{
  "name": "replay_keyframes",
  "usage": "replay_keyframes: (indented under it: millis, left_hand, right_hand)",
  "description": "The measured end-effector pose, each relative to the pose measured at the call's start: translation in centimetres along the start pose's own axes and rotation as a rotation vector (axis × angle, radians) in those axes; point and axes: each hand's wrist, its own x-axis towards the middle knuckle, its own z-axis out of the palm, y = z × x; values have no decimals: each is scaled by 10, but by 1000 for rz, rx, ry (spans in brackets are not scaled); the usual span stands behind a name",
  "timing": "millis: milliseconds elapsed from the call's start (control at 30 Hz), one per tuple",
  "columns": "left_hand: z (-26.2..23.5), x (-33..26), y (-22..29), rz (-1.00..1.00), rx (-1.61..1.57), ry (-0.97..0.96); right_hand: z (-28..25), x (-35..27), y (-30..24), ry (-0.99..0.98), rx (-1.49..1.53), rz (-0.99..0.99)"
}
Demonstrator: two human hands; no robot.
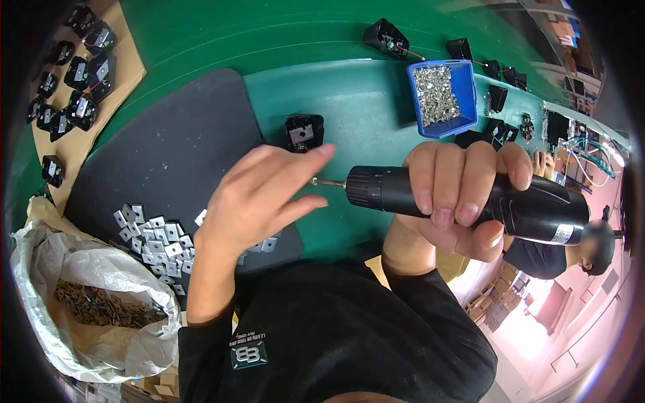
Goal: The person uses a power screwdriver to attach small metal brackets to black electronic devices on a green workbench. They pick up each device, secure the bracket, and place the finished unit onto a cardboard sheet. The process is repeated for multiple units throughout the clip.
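Note:
My right hand (463, 191) is wrapped round a black electric screwdriver (383, 189), held sideways with its bit (329, 182) pointing left. A small shiny piece, perhaps a screw, shows at the bit's tip. My left hand (252, 195) is open beside that tip, its thumb and index finger apart on either side of it. Just beyond the left fingers stands a black housing (318, 125) with a grey metal plate (302, 133) inside. Many loose square metal plates (158, 240) with holes lie on a dark mat (181, 134), partly hidden by my left hand and wrist.
A blue bin (465, 94) of small shiny metal parts stands at the right. More black housings sit on cardboard (124, 74) at far left and along the green bench (269, 27). An open white bag (40, 282) holds brown parts. Another person (544, 258) is at right.

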Motion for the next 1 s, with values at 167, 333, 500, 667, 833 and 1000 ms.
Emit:
replay_keyframes:
  millis: [167,333,500,667,833,1000]
  left_hand:
    - [-13,2,-4,-153,211,27]
    - [2,0,-16,-210,247,-81]
    - [5,-2,-15,-222,286,-57]
    - [10,-3,-14,-213,337,6]
    - [10,-3,-14,-206,334,12]
    - [12,-3,-15,-209,333,19]
  right_hand:
    - [-6,-2,2,96,-81,-149]
    - [1,1,20,311,-258,-174]
    - [9,-3,34,346,-305,-158]
    - [12,-5,42,322,-331,-173]
    - [11,-6,45,319,-363,-194]
    - [10,-6,50,285,-381,-190]
